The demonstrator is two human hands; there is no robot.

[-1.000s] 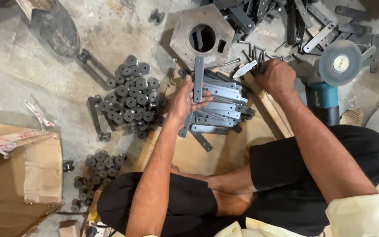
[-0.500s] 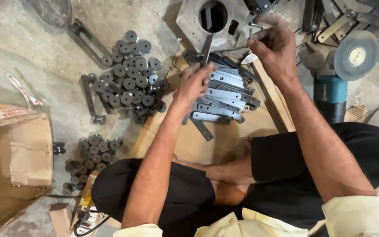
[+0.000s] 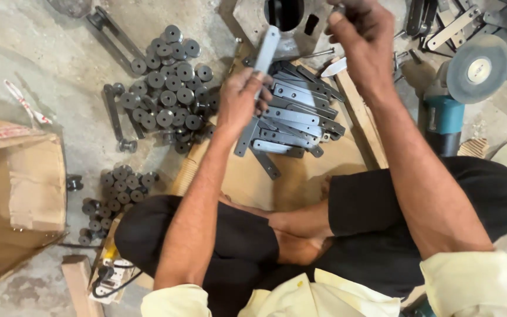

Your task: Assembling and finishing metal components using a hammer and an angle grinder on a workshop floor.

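Hands have risen toward the top centre: left hand (image 3: 239, 100) has lifted a flat bar (image 3: 265, 51) off the pile (image 3: 294, 114), fingers closed around it; right hand (image 3: 362, 32) is fisted, contents unclear.

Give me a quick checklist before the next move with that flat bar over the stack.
1. Left hand grips the flat metal bar: ok.
2. Bar lifted off the stack of flat bars: ok.
3. Right hand holding something small: cannot tell what.
4. Angle grinder lies apart from both hands: ok.
5. Grinder switched off: cannot tell.
6. Pile of round rollers lies beside the stack, not on it: ok.
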